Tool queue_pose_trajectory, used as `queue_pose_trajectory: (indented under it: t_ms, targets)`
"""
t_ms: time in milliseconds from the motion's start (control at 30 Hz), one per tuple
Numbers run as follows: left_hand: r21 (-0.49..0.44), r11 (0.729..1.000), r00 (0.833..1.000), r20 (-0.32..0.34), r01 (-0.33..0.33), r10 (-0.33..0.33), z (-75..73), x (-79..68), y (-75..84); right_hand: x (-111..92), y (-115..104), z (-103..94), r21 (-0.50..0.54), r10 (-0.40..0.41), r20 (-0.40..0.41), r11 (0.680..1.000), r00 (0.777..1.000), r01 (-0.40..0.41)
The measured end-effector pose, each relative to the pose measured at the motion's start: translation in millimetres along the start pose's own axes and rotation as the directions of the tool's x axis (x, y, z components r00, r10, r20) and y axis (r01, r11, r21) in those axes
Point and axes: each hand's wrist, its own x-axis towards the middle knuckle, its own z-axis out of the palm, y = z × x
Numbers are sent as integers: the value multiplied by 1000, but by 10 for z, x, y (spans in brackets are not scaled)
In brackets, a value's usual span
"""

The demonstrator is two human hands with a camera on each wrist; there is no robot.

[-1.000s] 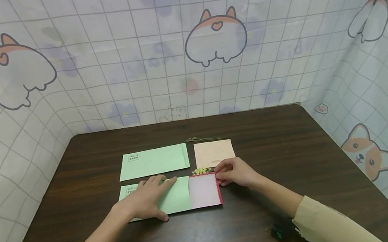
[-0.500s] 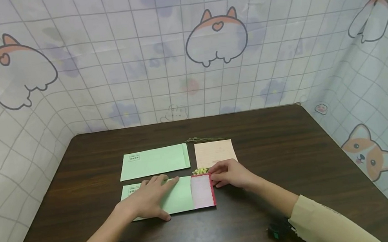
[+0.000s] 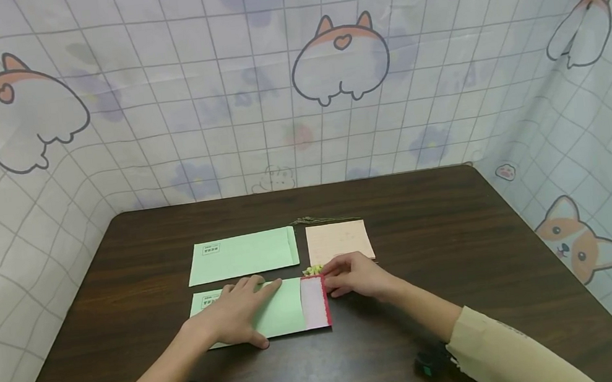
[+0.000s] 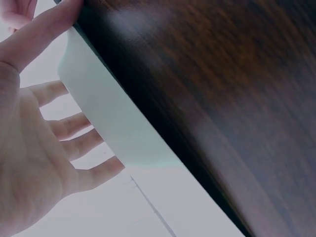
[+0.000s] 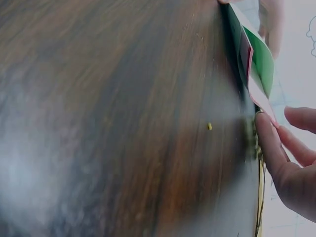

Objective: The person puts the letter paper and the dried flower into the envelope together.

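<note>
My left hand (image 3: pixel 235 317) rests on a pale green envelope (image 3: pixel 282 312), fingers spread and mostly straight. In the left wrist view, that hand's thumb (image 4: pixel 42 37) and fingers meet the envelope (image 4: pixel 108 108). A pale pink card (image 3: pixel 313 302) with a red border sticks partly out of the envelope's right end; the rest of it is hidden inside. My right hand (image 3: pixel 357 278) pinches the card's far right corner between thumb and fingers. Seen from the right wrist, the envelope's mouth (image 5: pixel 262 64) bows apart around the card (image 5: pixel 259 94).
Behind lies a second green envelope (image 3: pixel 242 257). A peach paper sheet (image 3: pixel 339 240) is to its right, with dried stems (image 3: pixel 320 219) beyond. Small yellow flowers (image 3: pixel 313 270) lie by the right fingertips. A tiny yellow speck (image 5: pixel 209 126) sits on the dark wooden table (image 3: pixel 428 234).
My right hand has moved left, and the card has slid further into the envelope, so less of it shows. The left hand stays nearly in place on the envelope.
</note>
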Motion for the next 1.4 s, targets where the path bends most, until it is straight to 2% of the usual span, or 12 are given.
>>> queue_pose_trajectory:
  t_ms: [1400]
  targets:
    - [7, 1000, 1000, -4, 8, -8, -1, 4, 19, 132, -8, 247, 142, -28, 70, 990, 997, 18]
